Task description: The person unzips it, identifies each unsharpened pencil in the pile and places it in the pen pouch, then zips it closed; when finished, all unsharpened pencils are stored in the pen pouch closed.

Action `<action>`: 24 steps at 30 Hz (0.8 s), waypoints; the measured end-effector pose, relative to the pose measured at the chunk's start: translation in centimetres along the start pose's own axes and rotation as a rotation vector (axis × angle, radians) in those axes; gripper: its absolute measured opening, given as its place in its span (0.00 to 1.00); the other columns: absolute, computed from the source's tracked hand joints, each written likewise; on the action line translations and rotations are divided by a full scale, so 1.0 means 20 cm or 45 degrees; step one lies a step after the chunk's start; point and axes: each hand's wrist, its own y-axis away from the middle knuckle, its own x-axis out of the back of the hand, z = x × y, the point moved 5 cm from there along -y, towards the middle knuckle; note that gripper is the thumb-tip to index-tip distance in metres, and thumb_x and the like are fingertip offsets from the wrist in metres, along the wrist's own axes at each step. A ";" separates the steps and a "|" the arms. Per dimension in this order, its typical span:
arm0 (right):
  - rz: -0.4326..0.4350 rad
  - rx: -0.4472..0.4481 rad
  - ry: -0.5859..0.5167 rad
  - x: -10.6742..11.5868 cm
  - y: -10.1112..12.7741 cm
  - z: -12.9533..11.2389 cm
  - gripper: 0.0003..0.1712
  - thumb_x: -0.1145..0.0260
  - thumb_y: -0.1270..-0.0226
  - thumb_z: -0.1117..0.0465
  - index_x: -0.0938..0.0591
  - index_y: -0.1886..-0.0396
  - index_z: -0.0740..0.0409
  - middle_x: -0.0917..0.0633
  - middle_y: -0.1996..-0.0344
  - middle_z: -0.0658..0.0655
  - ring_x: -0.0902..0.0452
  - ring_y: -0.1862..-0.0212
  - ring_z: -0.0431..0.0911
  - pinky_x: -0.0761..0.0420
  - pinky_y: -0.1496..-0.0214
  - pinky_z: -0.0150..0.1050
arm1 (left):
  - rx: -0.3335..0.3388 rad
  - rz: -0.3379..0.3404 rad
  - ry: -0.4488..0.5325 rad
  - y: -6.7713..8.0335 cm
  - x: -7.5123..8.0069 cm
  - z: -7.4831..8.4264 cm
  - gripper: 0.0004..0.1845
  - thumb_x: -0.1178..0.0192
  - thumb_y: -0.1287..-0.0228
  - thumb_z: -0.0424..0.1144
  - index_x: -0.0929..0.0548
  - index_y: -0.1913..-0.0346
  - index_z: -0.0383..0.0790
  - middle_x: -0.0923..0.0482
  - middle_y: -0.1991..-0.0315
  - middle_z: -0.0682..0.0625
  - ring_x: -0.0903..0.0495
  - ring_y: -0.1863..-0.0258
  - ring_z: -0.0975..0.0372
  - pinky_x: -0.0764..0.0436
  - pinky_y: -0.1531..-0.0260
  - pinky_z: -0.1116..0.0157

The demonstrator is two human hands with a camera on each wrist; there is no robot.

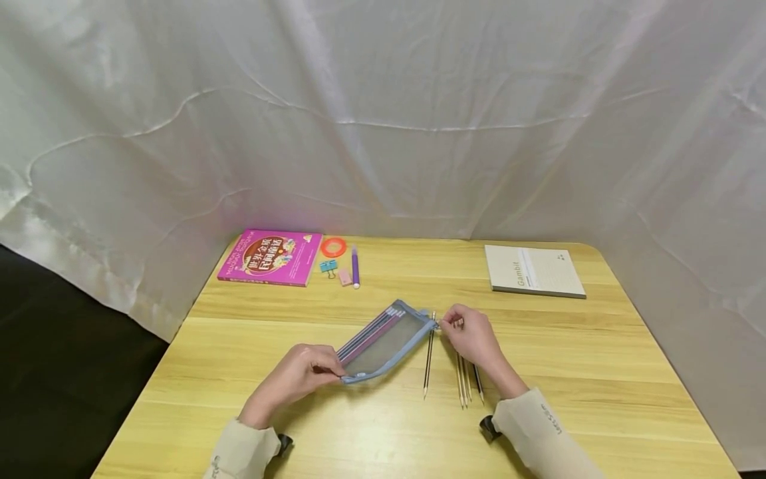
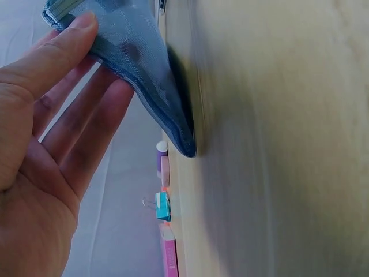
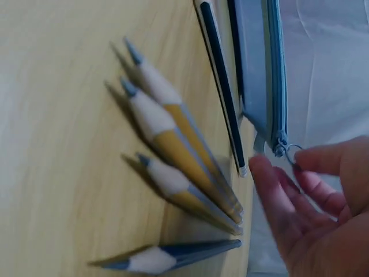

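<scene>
A blue mesh pencil pouch [image 1: 385, 340] with several coloured pens inside lies at an angle on the wooden table [image 1: 598, 372]. My left hand [image 1: 332, 372] pinches its near left corner, with the thumb on top and the fingers [image 2: 86, 127] underneath the pouch [image 2: 138, 75]. At the far right end my right hand [image 1: 449, 324] pinches the zipper pull [image 3: 285, 151]. One dark pencil [image 1: 428, 362] lies just right of the pouch. Several more pencils [image 1: 465, 382] lie under my right wrist and show sharpened tips in the right wrist view, pencils [image 3: 173, 144].
At the back left lie a pink book [image 1: 270, 257], an orange tape ring [image 1: 333, 247], a blue binder clip [image 1: 327, 267], a pink eraser [image 1: 345, 277] and a purple pen [image 1: 356, 267]. A grey notebook [image 1: 532, 270] sits back right. White cloth hangs behind.
</scene>
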 end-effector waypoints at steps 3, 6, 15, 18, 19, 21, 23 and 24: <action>-0.084 -0.045 -0.194 -0.03 0.00 -0.01 0.04 0.33 0.27 0.63 0.18 0.63 0.59 0.12 0.61 0.61 0.11 0.68 0.50 0.20 0.76 0.30 | 0.004 0.000 0.046 0.00 0.00 -0.01 0.06 0.27 0.39 0.31 0.07 0.63 0.46 0.11 0.64 0.54 0.14 0.64 0.69 0.11 0.63 0.69; -0.110 -0.057 -0.299 -0.04 0.00 -0.02 0.04 0.32 0.28 0.66 0.18 0.61 0.62 0.12 0.57 0.63 0.09 0.63 0.53 0.19 0.75 0.30 | 0.000 0.008 0.079 0.00 0.01 -0.02 0.05 0.27 0.38 0.32 0.07 0.63 0.45 0.11 0.63 0.53 0.14 0.63 0.68 0.11 0.62 0.68; -0.057 -0.061 -0.417 -0.04 0.00 -0.02 0.08 0.28 0.33 0.70 0.20 0.61 0.66 0.13 0.63 0.62 0.10 0.62 0.54 0.12 0.66 0.38 | 0.068 0.062 0.051 0.02 0.04 -0.05 0.05 0.26 0.38 0.37 0.07 0.61 0.52 0.12 0.61 0.59 0.15 0.61 0.68 0.11 0.61 0.67; -0.054 -0.061 -0.498 -0.05 0.00 -0.01 0.09 0.29 0.34 0.73 0.20 0.57 0.70 0.14 0.65 0.62 0.10 0.61 0.55 0.10 0.60 0.41 | 0.142 0.098 0.003 0.03 0.05 -0.05 0.08 0.25 0.39 0.35 0.07 0.61 0.55 0.13 0.61 0.62 0.16 0.60 0.69 0.11 0.59 0.65; -0.054 -0.068 -0.525 -0.05 0.00 -0.01 0.10 0.29 0.35 0.74 0.19 0.56 0.70 0.14 0.65 0.62 0.11 0.61 0.55 0.09 0.58 0.42 | 0.162 0.114 -0.024 0.04 0.06 -0.06 0.09 0.25 0.40 0.35 0.07 0.61 0.56 0.14 0.61 0.63 0.16 0.60 0.69 0.11 0.58 0.64; -0.064 -0.078 -0.555 -0.06 0.00 -0.01 0.13 0.29 0.34 0.74 0.18 0.52 0.71 0.14 0.65 0.62 0.11 0.61 0.55 0.09 0.56 0.43 | 0.199 0.155 -0.085 0.04 0.07 -0.06 0.10 0.23 0.42 0.35 0.07 0.62 0.57 0.14 0.62 0.65 0.16 0.60 0.70 0.12 0.57 0.63; -0.078 -0.083 -0.577 -0.07 0.01 -0.01 0.15 0.29 0.34 0.74 0.17 0.48 0.71 0.14 0.64 0.62 0.11 0.61 0.55 0.09 0.54 0.44 | 0.232 0.209 -0.160 0.05 0.09 -0.07 0.11 0.23 0.43 0.35 0.07 0.63 0.58 0.15 0.63 0.67 0.17 0.62 0.70 0.12 0.60 0.64; -0.086 -0.084 -0.579 -0.07 0.01 -0.01 0.16 0.29 0.34 0.74 0.17 0.47 0.71 0.13 0.64 0.62 0.11 0.61 0.54 0.09 0.54 0.43 | 0.250 0.238 -0.193 0.06 0.10 -0.07 0.11 0.22 0.43 0.35 0.07 0.63 0.58 0.15 0.64 0.67 0.18 0.64 0.71 0.13 0.62 0.66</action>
